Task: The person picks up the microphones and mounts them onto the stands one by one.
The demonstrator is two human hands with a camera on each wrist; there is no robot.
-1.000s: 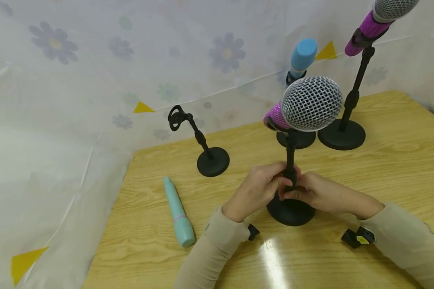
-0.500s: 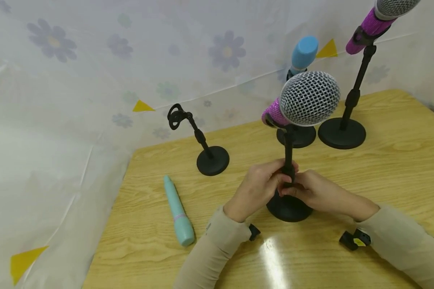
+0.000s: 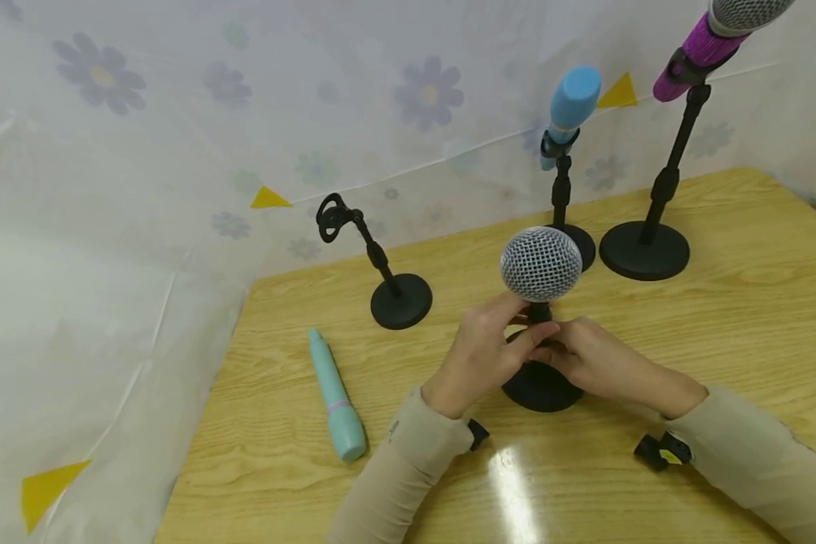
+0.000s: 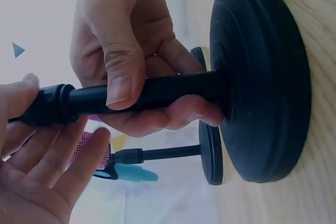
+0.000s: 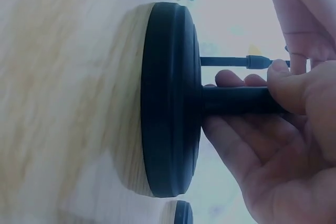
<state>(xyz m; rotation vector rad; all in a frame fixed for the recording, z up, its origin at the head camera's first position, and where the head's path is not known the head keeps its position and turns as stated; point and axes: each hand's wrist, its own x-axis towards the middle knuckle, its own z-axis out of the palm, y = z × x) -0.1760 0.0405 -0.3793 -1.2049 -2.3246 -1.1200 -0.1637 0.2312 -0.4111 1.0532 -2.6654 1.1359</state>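
Observation:
In the head view, a microphone with a silver mesh head (image 3: 541, 263) sits on a black desktop microphone stand, its round base (image 3: 542, 391) on the table. My left hand (image 3: 477, 353) holds the collar (image 4: 50, 104) of the stand between thumb and fingers, just under the microphone. Lower down, my right hand (image 3: 601, 359) grips the post (image 5: 236, 100) close above the base, thumb on one side and fingers on the other. The mesh head hides the microphone's handle from above.
Left of the hands lies a turquoise microphone (image 3: 338, 400). Behind it stands a microphone stand (image 3: 400, 302) with a bare clip. Farther back are a stand with a blue microphone (image 3: 574, 98) and a taller one with a purple microphone (image 3: 706, 47). A floral sheet (image 3: 177, 151) hangs behind the table.
The silver-headed microphone has dropped well down toward the base, and the stand's post is shorter above the hands. The blue microphone's stand behind shows more. Both hands stay around the stand.

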